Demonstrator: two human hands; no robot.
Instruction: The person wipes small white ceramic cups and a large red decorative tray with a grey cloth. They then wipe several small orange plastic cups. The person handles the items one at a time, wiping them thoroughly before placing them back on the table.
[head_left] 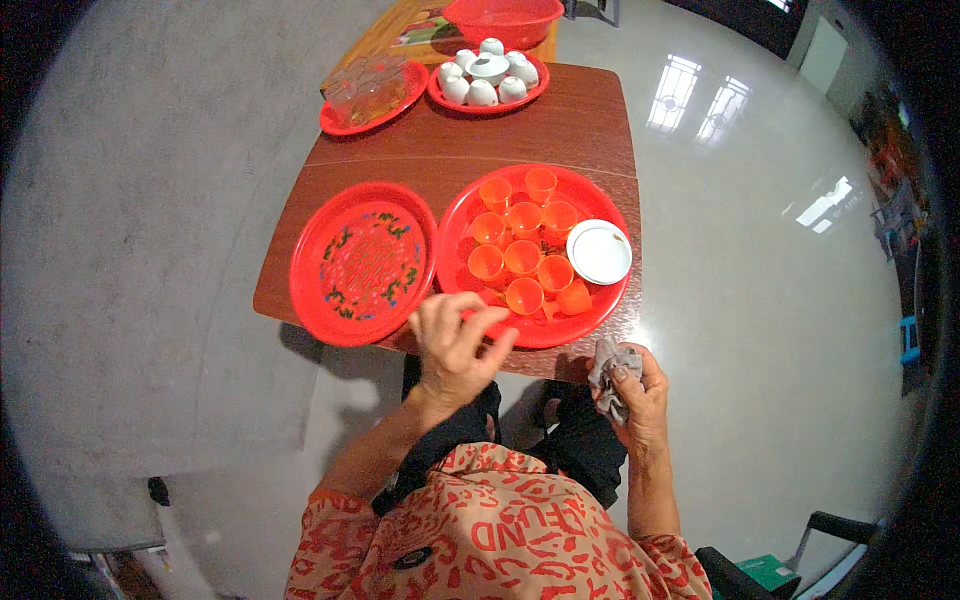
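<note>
My left hand (455,342) hovers over the near left rim of a round red tray (455,215), its fingers curved and apart with nothing visible in them. Several small orange cups (521,257) stand on that tray, and one orange cup (574,297) at the near right lies tipped. A stack of white saucers or lids (599,252) rests on the tray's right side. By the table's front edge, my right hand (642,392) is closed round a crumpled grey cloth (613,378).
Left of the cups, a red tray with a printed pattern (365,265) lies bare. Farther back on the brown table (560,130) are a red plate of white cups (482,93), a red tray of clear glasses (368,95) and a red basin (505,20).
</note>
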